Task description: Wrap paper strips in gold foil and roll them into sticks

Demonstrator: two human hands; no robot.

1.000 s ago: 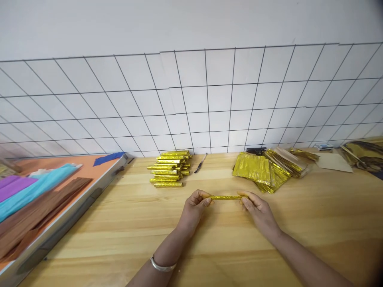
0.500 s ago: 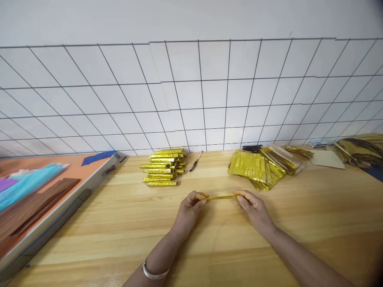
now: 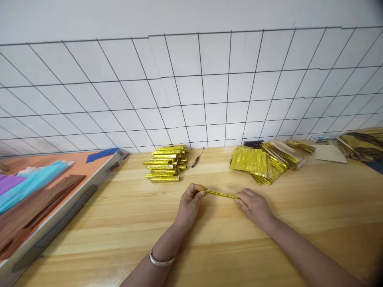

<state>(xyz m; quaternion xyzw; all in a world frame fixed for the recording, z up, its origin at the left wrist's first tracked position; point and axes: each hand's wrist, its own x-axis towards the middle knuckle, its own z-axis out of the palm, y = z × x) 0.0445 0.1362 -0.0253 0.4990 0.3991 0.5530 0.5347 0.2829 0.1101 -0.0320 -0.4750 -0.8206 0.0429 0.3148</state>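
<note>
A thin rolled stick of gold foil paper (image 3: 221, 194) stretches between my two hands above the wooden table (image 3: 209, 255). My left hand (image 3: 191, 199) pinches its left end between thumb and fingers. The right end is gripped by my right hand (image 3: 253, 205), whose fingers are closed around it. The stick slopes slightly down toward the right. Beyond my left hand lies a pile of gold foil rolls (image 3: 166, 163), stacked side by side. Flat gold foil sheets (image 3: 251, 161) lie past my right hand, overlapping one another.
A pen (image 3: 197, 157) lies between the two gold piles. At the left, an orange-surfaced tray (image 3: 98, 169) with a raised edge bears brown strips (image 3: 44, 203), turquoise material (image 3: 38, 181) and a blue piece (image 3: 101, 155). A pale card (image 3: 330, 154) sits back right, before the tiled wall.
The stick has gone from nearly level to sloping down at its right end. My right hand has turned, its fingers now more over the end. The view has shifted slightly.
</note>
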